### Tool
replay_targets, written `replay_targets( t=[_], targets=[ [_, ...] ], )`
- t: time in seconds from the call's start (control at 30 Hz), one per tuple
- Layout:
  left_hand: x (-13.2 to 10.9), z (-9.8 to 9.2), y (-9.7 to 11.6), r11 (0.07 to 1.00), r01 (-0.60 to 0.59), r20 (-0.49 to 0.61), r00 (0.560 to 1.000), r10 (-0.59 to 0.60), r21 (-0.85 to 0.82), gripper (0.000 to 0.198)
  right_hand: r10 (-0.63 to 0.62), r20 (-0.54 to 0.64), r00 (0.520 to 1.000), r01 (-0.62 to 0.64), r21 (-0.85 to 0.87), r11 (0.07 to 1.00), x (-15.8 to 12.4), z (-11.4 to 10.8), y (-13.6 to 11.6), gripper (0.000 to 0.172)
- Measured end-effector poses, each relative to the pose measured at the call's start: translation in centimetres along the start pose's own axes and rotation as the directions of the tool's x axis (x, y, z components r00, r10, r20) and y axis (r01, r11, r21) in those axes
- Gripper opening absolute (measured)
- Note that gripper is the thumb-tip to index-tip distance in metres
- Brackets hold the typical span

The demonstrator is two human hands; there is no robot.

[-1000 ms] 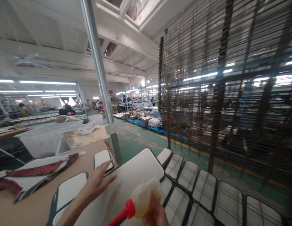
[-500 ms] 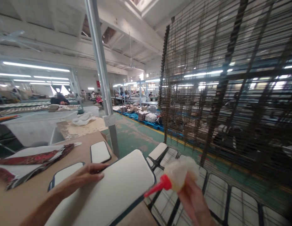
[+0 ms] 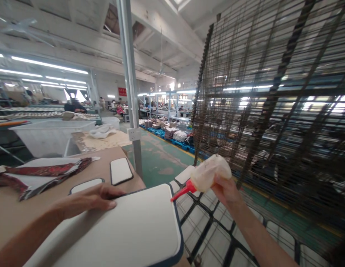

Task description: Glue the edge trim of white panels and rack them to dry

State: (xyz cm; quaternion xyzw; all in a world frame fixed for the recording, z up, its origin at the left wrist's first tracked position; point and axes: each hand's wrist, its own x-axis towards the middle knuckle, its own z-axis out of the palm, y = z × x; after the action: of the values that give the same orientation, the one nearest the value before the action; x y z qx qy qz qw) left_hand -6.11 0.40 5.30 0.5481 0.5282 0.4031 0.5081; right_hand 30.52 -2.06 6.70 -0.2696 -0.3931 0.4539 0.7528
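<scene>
A large white panel [image 3: 128, 226] with rounded corners and a dark blue edge lies tilted in front of me. My left hand [image 3: 96, 200] grips its far edge, thumb on the white face and fingers over the rim. In my right hand [image 3: 225, 189] is a translucent squeeze bottle [image 3: 209, 172] with a long red nozzle [image 3: 183, 191]. The bottle is tipped, and its nozzle points down at the panel's right edge near the far corner. A pale, wet-looking line runs along that edge. What fills the bottle cannot be made out clearly.
Smaller white panels [image 3: 120, 170] lie on the brown table [image 3: 105, 157], beside folded red-patterned fabric [image 3: 47, 172]. At right stands a tall wire rack [image 3: 244, 92], with more panels on its lower grid. A metal post [image 3: 130, 74] and a white bin [image 3: 52, 137] stand beyond the table.
The panel has turned, so its right edge now runs more toward me. My right hand has raised the bottle, and the nozzle has moved along the edge toward the far corner.
</scene>
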Motion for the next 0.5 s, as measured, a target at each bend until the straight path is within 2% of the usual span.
replay_targets(
  t=[0.1,0.2,0.27,0.33,0.4,0.43,0.5],
  targets=[
    [-0.5,-0.7,1.1,0.997,0.074,0.113,0.991,-0.076,0.015,0.039,0.006,-0.004,1.0,-0.006,0.003,1.0,0.0,0.1,0.0,0.046],
    [-0.7,-0.9,1.9,0.997,0.081,0.104,0.991,-0.079,-0.014,0.038,0.012,-0.002,1.0,-0.012,0.004,1.0,-0.3,0.3,-0.2,0.046],
    [-0.7,-1.0,2.4,0.993,0.106,0.144,0.985,-0.098,-0.045,0.037,0.015,-0.004,1.0,-0.015,0.004,1.0,-0.5,0.3,-0.3,0.046],
    [-0.6,-1.2,3.0,0.985,0.167,0.276,0.95,-0.149,-0.041,0.039,0.017,-0.006,1.0,-0.017,0.006,1.0,-0.9,0.4,-0.5,0.05],
    [-0.5,-1.4,3.5,0.975,0.223,0.417,0.886,-0.203,0.002,0.041,0.021,0.0,1.0,-0.021,0.01,1.0,-1.1,0.5,-0.6,0.054],
    [-0.5,-1.5,3.7,0.972,0.236,0.465,0.858,-0.217,0.019,0.042,0.024,0.006,1.0,-0.024,0.013,1.0,-1.2,0.6,-0.6,0.056],
    [-0.5,-1.8,3.7,0.97,0.241,0.503,0.836,-0.219,0.023,0.04,0.033,0.021,0.999,-0.033,0.018,0.999,-1.4,0.7,-0.8,0.057]
  ],
)
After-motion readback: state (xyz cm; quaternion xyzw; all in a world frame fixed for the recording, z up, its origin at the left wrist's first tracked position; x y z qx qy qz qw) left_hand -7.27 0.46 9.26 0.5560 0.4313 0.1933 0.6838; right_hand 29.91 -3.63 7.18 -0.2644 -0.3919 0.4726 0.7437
